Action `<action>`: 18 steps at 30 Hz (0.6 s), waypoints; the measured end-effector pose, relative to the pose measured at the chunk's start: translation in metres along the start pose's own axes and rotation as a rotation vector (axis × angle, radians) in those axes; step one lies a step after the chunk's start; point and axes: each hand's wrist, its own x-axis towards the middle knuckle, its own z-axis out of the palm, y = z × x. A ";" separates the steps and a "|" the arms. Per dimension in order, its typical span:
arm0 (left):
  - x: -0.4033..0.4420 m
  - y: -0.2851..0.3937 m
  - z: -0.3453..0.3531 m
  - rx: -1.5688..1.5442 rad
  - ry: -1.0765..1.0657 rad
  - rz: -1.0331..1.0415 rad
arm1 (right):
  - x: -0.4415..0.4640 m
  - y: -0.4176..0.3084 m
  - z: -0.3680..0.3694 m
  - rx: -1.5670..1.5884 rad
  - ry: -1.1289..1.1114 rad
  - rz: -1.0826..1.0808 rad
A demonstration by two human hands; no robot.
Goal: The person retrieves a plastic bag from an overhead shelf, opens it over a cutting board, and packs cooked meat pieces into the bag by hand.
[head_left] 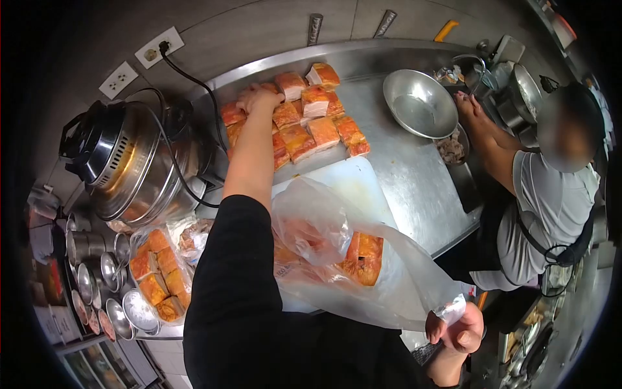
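Note:
My left hand [259, 98] reaches to the far rows of roast pork pieces [300, 141] on the steel counter. Its fingers are bent around a piece there, which the hand mostly covers. My right hand [459, 329], low at the right, pinches the gathered edge of a clear plastic bag [395, 272]. The bag stretches leftward over a white cutting board [353, 178]. Inside or under its film lie more browned pork pieces [364, 259]; which of the two, I cannot tell.
At left stand a glass-bowled cooker [123, 162] with a black cord, a bag of pork pieces [159, 272] and several metal bowls. A large steel bowl [420, 104] sits at the back right. A co-worker [551, 194] stands at right, hands by the sink.

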 end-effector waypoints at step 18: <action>-0.151 -0.111 -0.091 -1.643 -0.530 0.430 | 0.021 -0.011 0.006 0.092 -0.046 -0.009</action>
